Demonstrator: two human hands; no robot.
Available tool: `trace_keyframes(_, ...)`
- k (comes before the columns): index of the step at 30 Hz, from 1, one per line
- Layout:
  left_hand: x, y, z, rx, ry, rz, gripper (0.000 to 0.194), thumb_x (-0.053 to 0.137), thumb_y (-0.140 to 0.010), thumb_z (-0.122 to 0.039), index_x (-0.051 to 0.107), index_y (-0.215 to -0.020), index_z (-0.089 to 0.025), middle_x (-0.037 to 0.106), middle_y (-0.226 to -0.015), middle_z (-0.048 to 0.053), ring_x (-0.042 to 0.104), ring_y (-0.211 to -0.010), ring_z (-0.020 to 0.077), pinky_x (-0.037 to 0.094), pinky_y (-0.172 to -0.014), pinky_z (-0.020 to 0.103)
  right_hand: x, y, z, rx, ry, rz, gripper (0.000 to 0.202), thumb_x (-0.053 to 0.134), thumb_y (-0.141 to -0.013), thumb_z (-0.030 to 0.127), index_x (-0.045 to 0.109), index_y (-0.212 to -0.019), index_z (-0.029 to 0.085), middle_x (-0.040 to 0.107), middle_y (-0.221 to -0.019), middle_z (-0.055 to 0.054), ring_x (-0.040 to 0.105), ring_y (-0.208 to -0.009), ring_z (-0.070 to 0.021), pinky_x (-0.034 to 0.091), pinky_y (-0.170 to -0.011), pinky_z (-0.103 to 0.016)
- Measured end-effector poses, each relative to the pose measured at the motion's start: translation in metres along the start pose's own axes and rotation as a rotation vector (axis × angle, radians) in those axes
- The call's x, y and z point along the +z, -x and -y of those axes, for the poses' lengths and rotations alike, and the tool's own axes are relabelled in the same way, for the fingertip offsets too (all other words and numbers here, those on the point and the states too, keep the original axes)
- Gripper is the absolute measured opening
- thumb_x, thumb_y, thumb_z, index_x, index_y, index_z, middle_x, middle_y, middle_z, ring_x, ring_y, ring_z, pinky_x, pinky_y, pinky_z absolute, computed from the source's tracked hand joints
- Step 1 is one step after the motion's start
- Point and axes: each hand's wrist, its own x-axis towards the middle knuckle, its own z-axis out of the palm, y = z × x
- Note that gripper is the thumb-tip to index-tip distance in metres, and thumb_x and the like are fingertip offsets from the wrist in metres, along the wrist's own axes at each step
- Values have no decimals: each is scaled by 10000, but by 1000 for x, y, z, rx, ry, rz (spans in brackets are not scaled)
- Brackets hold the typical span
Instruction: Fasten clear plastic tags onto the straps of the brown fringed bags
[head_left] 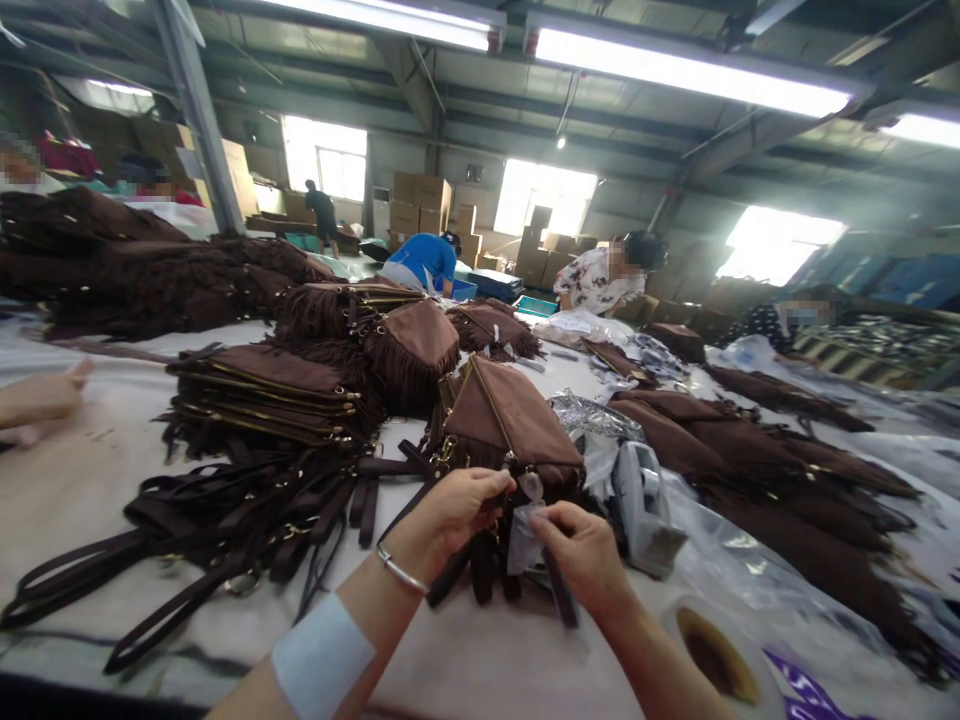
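A brown fringed bag (525, 415) with a gold zipper lies on top of a pile in front of me. At its near corner, my left hand (463, 510) is closed with thumb and fingers pinched on a dark strap end by the metal fitting. My right hand (581, 550) pinches a small clear plastic bag (523, 540) that hangs at the same corner. Dark brown straps (484, 570) with metal rings hang below my hands.
Stacked brown bags (262, 380) and loose straps (247, 540) lie to the left. A tape dispenser (645, 510), a tape roll (712, 650) and clear plastic (757, 580) are at right. Another person's hand (45, 400) reaches in at left. Several people work beyond the table.
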Motion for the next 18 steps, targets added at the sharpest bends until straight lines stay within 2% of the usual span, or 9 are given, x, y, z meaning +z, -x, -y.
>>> trace_keyframes(5,13,-3,-4,-22,61,59,355,823,-612,-390,714,-803,-111,582,-649,12,469,-559,92,289,-530,231,5,11,-1,69,-6,39,288,639,-772,441,759,-731,182,718,-691,-38,634,-681,-205,456,-617,-262)
trace_keyframes(10,16,-2,5,15,-26,-16,386,818,-601,-403,729,-828,-103,573,-652,8,433,-567,86,272,-537,238,8,9,-1,117,-96,64,340,636,-774,476,778,-819,170,751,-765,-56,659,-734,-232,481,-653,-282)
trace_keyframes(14,14,0,4,30,-31,-32,378,816,-592,-397,732,-809,-99,558,-622,0,412,-549,82,266,-528,239,10,9,-2,142,-132,91,355,659,-752,485,779,-803,154,742,-729,-52,652,-693,-225,476,-619,-278)
trace_keyframes(18,14,1,1,22,-34,-46,360,810,-602,-385,735,-815,-104,605,-674,21,442,-559,85,285,-535,236,11,13,2,175,-169,95,367,668,-732,503,775,-777,155,729,-697,-42,633,-657,-209,464,-598,-269)
